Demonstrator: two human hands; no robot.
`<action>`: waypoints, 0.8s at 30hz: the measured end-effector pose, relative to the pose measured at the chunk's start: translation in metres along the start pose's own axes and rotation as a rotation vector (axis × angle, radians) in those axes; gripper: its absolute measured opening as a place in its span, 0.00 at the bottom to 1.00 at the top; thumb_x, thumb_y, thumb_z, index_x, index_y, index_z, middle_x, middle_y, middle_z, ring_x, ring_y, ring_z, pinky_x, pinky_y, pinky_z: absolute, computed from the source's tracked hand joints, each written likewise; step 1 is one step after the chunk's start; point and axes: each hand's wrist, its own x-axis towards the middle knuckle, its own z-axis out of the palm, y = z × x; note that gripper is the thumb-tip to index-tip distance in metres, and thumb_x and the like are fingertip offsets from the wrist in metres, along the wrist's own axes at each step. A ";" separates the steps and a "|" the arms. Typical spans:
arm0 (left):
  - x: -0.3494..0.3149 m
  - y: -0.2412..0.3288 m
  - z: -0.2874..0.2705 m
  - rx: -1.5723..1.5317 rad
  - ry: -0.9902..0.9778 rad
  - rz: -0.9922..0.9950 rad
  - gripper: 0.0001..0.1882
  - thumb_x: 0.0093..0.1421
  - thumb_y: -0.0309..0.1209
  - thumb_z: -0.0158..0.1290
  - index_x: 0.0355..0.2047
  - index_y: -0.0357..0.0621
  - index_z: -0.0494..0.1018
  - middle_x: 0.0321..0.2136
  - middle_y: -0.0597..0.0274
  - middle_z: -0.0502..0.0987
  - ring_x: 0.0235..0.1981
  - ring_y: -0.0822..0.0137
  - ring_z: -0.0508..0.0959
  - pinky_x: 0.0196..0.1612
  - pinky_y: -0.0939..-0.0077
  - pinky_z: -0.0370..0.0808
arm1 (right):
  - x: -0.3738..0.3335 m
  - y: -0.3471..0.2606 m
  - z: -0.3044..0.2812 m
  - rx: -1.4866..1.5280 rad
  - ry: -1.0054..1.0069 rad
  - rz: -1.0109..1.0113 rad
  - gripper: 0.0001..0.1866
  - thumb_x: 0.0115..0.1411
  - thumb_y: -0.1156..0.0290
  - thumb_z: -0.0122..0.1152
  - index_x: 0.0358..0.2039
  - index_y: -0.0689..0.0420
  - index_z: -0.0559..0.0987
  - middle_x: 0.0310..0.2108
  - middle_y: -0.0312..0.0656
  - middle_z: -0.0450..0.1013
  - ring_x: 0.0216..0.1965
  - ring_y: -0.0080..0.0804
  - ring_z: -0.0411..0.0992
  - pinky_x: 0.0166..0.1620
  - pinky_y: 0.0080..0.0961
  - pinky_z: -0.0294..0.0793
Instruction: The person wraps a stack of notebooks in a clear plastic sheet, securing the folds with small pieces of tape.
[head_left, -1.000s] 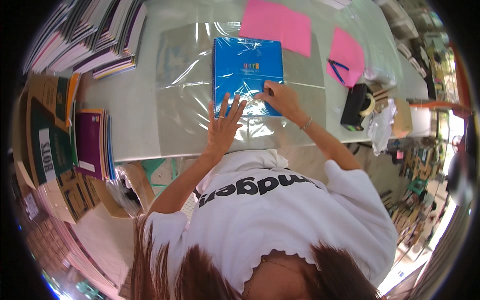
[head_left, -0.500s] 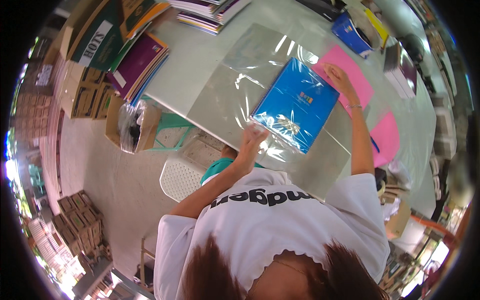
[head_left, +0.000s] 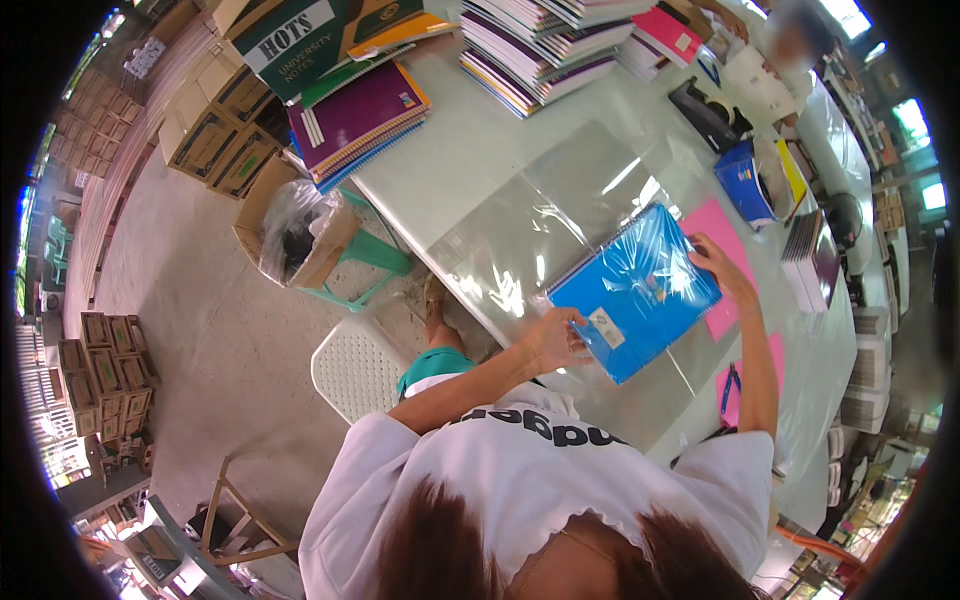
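A blue spiral notebook [head_left: 652, 290], glossy with reflections as if under clear film, is tilted slightly above the table in front of me. A small pale label [head_left: 605, 328] shows near its lower left corner. My left hand [head_left: 560, 342] grips that near-left corner, thumb on top and fingers at the edge. On the right side, my right hand [head_left: 722, 268] holds the notebook's edge, fingertips on its cover. Beneath and left of it a clear plastic sheet [head_left: 510, 235] lies on the tabletop, crinkled and shiny. Pink paper [head_left: 735, 250] lies partly under my right hand.
Stacked notebooks [head_left: 545, 50] and purple notebooks [head_left: 365, 125] stand at the far side. A black tape dispenser [head_left: 705, 115], a blue box [head_left: 745, 185] and dark-covered books [head_left: 812, 260] sit right. Blue scissors [head_left: 732, 385] rest on pink paper. Another person [head_left: 795, 45] is at the far right.
Both hands have taken hold of the blue notebook and its near edge has lifted and turned. A pale label now shows on it. The view has shifted, showing more of the table's far side.
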 end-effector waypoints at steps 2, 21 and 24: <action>-0.007 0.012 -0.001 -0.025 -0.047 -0.009 0.07 0.52 0.27 0.46 0.32 0.41 0.64 0.38 0.55 0.69 0.44 0.56 0.71 0.56 0.47 0.62 | -0.017 -0.039 0.001 0.015 -0.030 -0.081 0.26 0.56 0.62 0.61 0.53 0.58 0.68 0.45 0.41 0.68 0.45 0.29 0.67 0.48 0.24 0.66; -0.136 0.370 -0.090 1.434 0.862 1.778 0.35 0.50 0.26 0.54 0.60 0.46 0.57 0.57 0.48 0.56 0.59 0.51 0.57 0.61 0.49 0.54 | 0.115 -0.338 0.232 -0.586 0.547 -0.669 0.21 0.47 0.70 0.66 0.45 0.45 0.77 0.32 0.36 0.65 0.26 0.24 0.68 0.28 0.24 0.69; -0.165 0.412 -0.084 1.603 1.102 1.814 0.38 0.48 0.25 0.57 0.60 0.50 0.57 0.59 0.48 0.55 0.63 0.49 0.52 0.64 0.47 0.48 | 0.131 -0.323 0.259 -0.775 0.500 -0.534 0.21 0.48 0.70 0.65 0.45 0.41 0.77 0.35 0.38 0.65 0.29 0.32 0.70 0.32 0.29 0.71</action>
